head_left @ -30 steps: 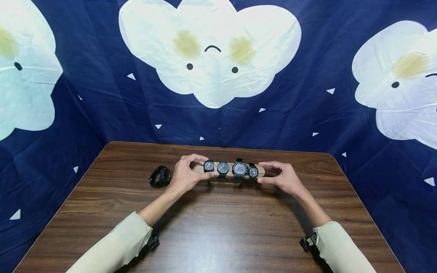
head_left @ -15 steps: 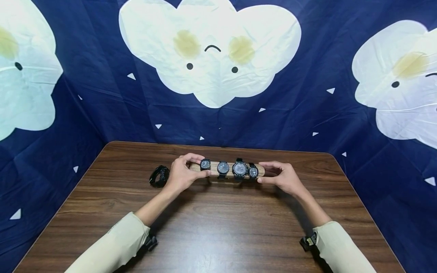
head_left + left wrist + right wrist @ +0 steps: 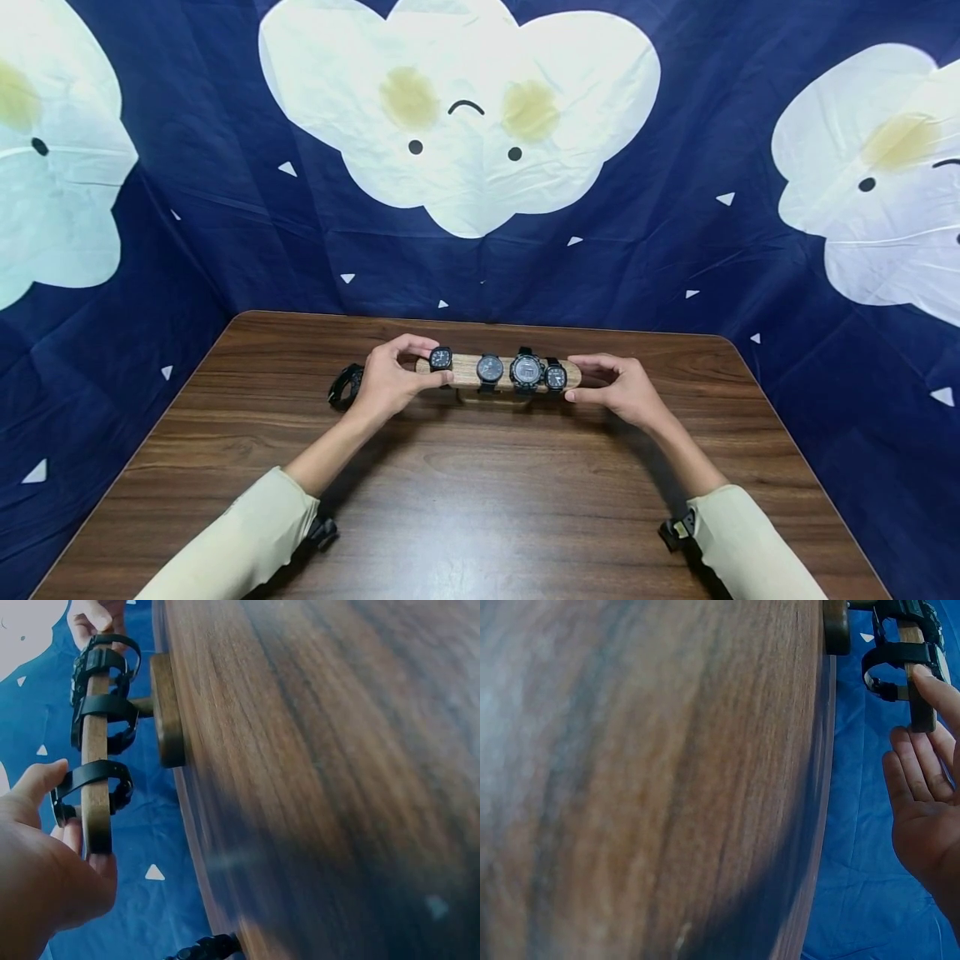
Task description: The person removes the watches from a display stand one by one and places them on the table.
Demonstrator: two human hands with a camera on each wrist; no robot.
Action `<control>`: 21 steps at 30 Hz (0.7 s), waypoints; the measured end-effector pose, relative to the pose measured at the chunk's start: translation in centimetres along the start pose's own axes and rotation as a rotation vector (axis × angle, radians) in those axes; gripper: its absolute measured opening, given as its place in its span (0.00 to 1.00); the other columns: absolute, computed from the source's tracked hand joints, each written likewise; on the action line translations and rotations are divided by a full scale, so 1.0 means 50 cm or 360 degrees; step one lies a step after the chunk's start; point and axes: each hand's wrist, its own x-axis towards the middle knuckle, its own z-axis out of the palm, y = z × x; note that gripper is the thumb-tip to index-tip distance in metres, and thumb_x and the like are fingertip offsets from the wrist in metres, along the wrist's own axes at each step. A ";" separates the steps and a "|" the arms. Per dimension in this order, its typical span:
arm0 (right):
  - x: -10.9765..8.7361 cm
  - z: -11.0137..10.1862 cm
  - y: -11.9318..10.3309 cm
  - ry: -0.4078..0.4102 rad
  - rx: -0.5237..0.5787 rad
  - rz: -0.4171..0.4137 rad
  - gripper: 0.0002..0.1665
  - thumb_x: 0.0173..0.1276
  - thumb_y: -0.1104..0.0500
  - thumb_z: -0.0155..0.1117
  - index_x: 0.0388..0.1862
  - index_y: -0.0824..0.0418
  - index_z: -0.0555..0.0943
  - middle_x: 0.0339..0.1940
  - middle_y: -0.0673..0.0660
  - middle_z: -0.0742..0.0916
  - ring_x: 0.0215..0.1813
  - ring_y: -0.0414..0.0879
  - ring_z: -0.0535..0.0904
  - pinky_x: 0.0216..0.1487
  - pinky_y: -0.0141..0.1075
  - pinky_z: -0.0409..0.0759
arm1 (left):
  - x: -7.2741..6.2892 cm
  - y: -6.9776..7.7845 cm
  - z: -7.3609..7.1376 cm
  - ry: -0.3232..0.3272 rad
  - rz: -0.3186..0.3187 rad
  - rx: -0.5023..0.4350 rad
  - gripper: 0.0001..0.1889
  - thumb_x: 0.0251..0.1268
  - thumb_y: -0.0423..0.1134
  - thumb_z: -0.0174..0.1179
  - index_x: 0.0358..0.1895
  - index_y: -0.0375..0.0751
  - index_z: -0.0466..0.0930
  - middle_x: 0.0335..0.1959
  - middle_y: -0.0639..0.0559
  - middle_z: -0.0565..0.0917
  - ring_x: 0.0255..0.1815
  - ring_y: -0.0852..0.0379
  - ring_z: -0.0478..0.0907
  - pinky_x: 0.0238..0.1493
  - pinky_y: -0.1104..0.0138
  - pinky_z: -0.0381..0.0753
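A wooden watch stand point(image 3: 467, 370) with a rounded bar carries several black wristwatches, strapped around it. My left hand point(image 3: 388, 382) grips the leftmost square-faced watch point(image 3: 441, 357) near the bar's left end, thumb at the front and fingers behind. In the left wrist view its closed strap point(image 3: 91, 774) loops around the bar. My right hand point(image 3: 628, 392) pinches the bar's right end between thumb and fingers, beside another square-faced watch point(image 3: 556, 377). Between these sit a round plain watch point(image 3: 490, 368) and a larger chunky watch point(image 3: 527, 371).
A coiled black watch point(image 3: 343, 388) lies on the brown wooden table point(image 3: 480, 492), left of the stand and partly behind my left hand. The stand's foot point(image 3: 168, 712) rests near the table's far edge. A blue cloth point(image 3: 480, 275) with white clouds hangs behind.
My left hand has slid the leftmost watch left along the bar, widening the gap to the round watch. The right hand has stayed in place at the bar's right end.
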 end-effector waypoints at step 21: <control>0.001 0.000 0.000 0.0009 -0.0021 0.0012 0.34 0.57 0.66 0.90 0.64 0.66 0.89 0.59 0.64 0.93 0.59 0.44 0.91 0.65 0.48 0.87 | -0.006 -0.021 -0.033 -0.0021 -0.0069 -0.0240 0.29 0.51 0.33 0.89 0.59 0.36 0.89 0.49 0.38 0.91 0.41 0.54 0.87 0.44 0.72 0.87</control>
